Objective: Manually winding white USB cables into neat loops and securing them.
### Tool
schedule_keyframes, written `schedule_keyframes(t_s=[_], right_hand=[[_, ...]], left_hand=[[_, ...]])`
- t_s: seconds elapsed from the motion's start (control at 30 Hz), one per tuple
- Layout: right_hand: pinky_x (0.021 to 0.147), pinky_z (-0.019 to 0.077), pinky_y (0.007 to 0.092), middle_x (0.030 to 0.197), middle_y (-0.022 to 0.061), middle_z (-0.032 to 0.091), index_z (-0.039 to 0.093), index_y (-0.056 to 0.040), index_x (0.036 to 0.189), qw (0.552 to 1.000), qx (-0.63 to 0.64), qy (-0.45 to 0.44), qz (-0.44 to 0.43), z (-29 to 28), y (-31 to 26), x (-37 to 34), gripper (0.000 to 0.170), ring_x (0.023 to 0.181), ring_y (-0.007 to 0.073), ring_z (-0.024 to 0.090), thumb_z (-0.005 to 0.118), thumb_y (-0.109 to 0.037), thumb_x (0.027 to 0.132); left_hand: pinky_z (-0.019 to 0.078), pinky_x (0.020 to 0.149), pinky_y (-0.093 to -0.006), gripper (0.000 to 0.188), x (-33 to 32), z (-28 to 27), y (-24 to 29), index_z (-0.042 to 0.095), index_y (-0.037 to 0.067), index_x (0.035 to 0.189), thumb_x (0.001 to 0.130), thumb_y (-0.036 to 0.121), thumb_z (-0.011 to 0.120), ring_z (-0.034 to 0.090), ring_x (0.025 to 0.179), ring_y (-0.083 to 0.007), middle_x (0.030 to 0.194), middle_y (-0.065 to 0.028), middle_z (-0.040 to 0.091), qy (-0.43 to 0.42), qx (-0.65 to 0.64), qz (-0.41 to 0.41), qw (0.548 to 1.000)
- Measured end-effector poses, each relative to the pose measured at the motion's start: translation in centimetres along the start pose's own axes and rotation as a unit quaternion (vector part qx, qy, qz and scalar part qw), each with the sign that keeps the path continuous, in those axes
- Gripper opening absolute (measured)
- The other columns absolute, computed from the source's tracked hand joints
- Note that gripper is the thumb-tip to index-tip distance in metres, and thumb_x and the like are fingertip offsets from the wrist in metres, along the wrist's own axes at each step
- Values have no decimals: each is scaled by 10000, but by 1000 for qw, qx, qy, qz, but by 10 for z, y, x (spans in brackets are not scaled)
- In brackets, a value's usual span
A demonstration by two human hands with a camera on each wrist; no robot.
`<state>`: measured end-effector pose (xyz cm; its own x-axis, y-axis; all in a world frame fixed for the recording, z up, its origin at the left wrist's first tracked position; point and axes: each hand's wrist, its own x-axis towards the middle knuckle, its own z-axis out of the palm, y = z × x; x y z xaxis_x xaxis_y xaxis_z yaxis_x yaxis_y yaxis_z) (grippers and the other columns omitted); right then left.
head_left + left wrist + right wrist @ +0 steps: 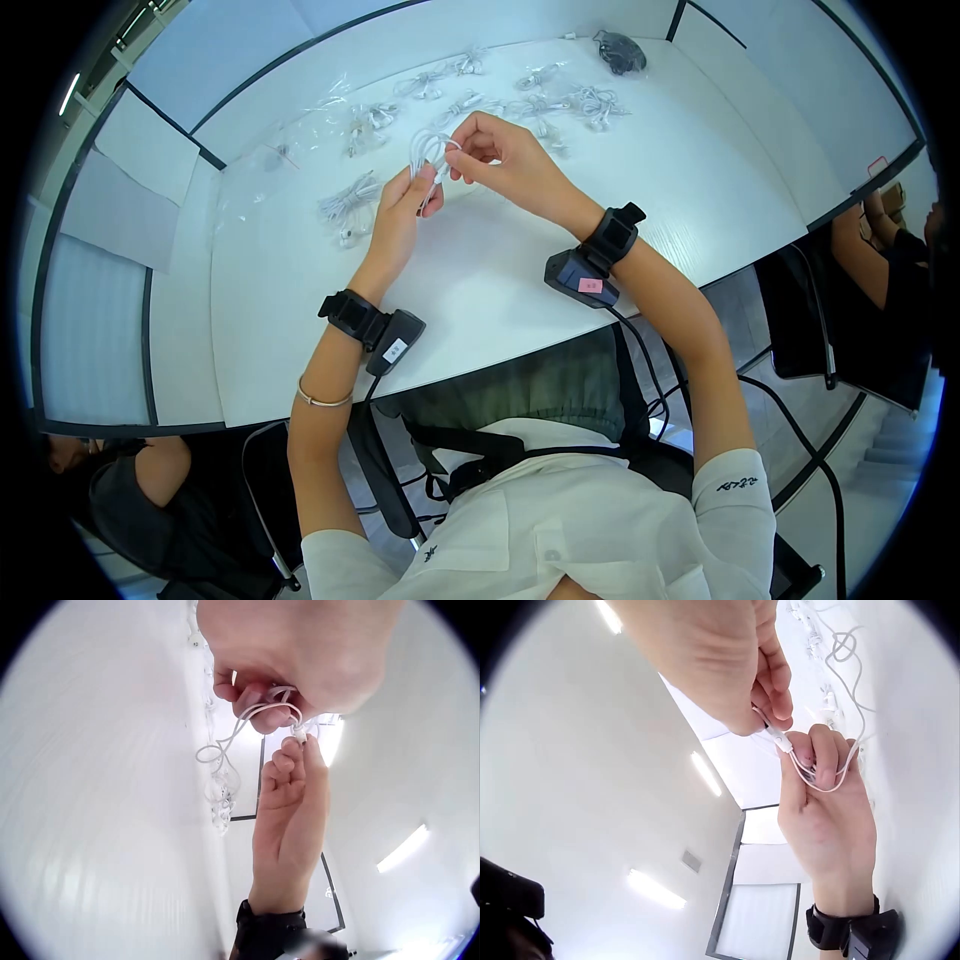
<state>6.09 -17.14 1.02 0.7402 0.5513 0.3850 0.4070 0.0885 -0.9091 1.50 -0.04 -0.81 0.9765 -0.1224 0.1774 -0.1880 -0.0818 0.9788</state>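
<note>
A coiled white earphone cable (428, 145) is held above the table between both hands. My left hand (402, 200) grips the loops, which hang out past its fingers in the left wrist view. Thumb and fingers of my right hand (512, 165) pinch the cable beside a small white inline piece (781, 741), close to the left fingertips. In the right wrist view, two thin strands run from that piece into the left hand (831, 817). A loose loop (210, 754) dangles below the left fingers. The cable ends are hidden.
Several white cable bundles (598, 105) lie across the back of the white table (640, 200). Another bundle (350, 198) rests left of the hands. Clear plastic (235, 200) lies at the left, a black bagged item (620, 52) at the back right. White panels enclose the table.
</note>
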Motion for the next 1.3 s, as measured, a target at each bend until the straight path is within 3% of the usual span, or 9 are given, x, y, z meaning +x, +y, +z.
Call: schedule_keyframes(t_s=[0.13, 0.43, 0.57, 0.73, 0.8, 0.87, 0.97, 1.13, 1.3], right_hand=[[635, 444, 221, 731, 31, 574, 506, -14, 914, 996, -83, 10, -36, 1, -5, -2, 162, 678, 78, 536, 590, -138, 853], [599, 416, 213, 731, 32, 576, 497, -18, 920, 997, -60, 37, -33, 4, 2, -2, 164, 673, 79, 535, 596, -129, 850], [584, 381, 217, 740, 3, 508, 425, -52, 1124, 996, -77, 29, -37, 3, 4, -2, 339, 650, 67, 478, 594, -187, 863], [623, 375, 197, 772, -24, 503, 467, -58, 1169, 996, -75, -44, 35, 1, -7, -5, 364, 702, 46, 456, 573, -243, 874], [555, 329, 193, 721, -32, 517, 596, -50, 925, 999, 32, -33, 7, 6, 4, -1, 195, 654, 22, 427, 588, -234, 860], [506, 290, 195, 647, -38, 510, 600, -38, 808, 1000, 3, 8, 1, 6, -6, -4, 201, 593, 15, 393, 584, -232, 859], [480, 273, 197, 604, -37, 492, 583, -30, 754, 995, -86, 40, -10, 6, -9, -5, 220, 550, 20, 364, 575, -221, 862], [472, 273, 205, 602, -26, 477, 558, -21, 783, 989, -113, 73, -65, 8, -6, -5, 201, 539, 33, 352, 564, -205, 865], [457, 265, 264, 531, 22, 438, 584, -30, 732, 986, -160, 9, -44, 4, -12, -6, 324, 494, 78, 346, 464, -279, 902]], left_hand=[[240, 541, -209, 310, 1, 0, -3, 483, 79, 764, 938, 329, 424, 329, 586, -49, 642, 35, 400, -6, -17, -9, 1000], [230, 548, -207, 312, 1, 1, 1, 463, 86, 734, 937, 317, 409, 313, 575, -53, 632, 40, 378, -24, -14, -30, 999], [211, 556, -218, 320, 0, -2, 4, 365, 113, 685, 936, 310, 383, 248, 566, -64, 609, 44, 316, -51, -50, -50, 996], [208, 556, -216, 272, -2, -1, 8, 344, 110, 702, 904, 276, 421, 235, 567, -57, 628, 50, 294, -135, -142, -89, 977], [212, 557, -215, 248, -2, -1, 5, 347, 111, 713, 891, 263, 429, 239, 565, -56, 636, 52, 295, -174, -149, -91, 969], [207, 554, -218, 284, -3, 4, 10, 327, 120, 701, 906, 295, 418, 239, 562, -62, 620, 50, 287, -183, -151, -91, 967], [203, 552, -223, 344, -5, 8, 10, 302, 127, 683, 928, 351, 394, 238, 558, -71, 591, 50, 274, -213, -172, -96, 957], [207, 550, -229, 354, -6, 9, 14, 297, 135, 675, 939, 358, 372, 231, 552, -77, 573, 57, 268, -245, -202, -104, 943], [212, 554, -228, 344, -7, 9, 9, 297, 135, 680, 945, 345, 361, 229, 545, -81, 567, 63, 268, -252, -218, -117, 936]])
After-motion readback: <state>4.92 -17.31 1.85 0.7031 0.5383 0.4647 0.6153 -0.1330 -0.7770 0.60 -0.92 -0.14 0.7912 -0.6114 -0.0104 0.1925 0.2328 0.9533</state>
